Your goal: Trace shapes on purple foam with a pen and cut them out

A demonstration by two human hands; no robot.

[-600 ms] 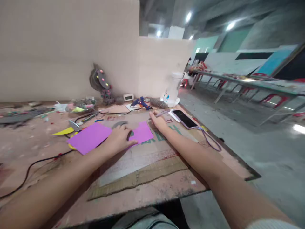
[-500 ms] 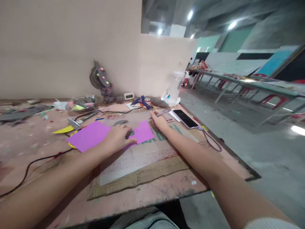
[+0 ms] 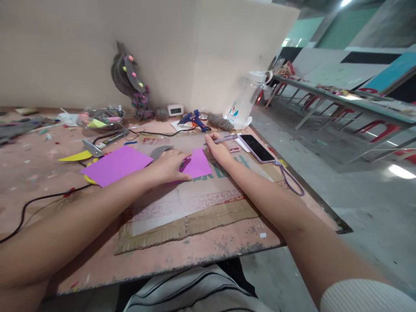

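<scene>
The left hand point(image 3: 169, 167) stayed pressed flat on the purple paper point(image 3: 198, 164) at the tabletop's point(image 3: 39, 173) centre. At its two o'clock, the right hand point(image 3: 218, 149) had gripped the pen point(image 3: 225, 138), tip now nearer the paper.

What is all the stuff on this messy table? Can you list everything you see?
purple paper: one sheet, purple, middle of the table under the left hand
grey round piece: one, grey, just behind the left hand
pen: one, purple, in the right hand
phone: one, dark screen with a purple strap, right of the pen
glue gun: one, blue, near the back wall
twine ball: one, brown, beside the glue gun
clock: one, white, at the wall
yellow scrap: one, yellow, left of the purple paper
cardboard: one, brown, on the table
left hand: flat on the purple paper
right hand: holds the pen
</scene>
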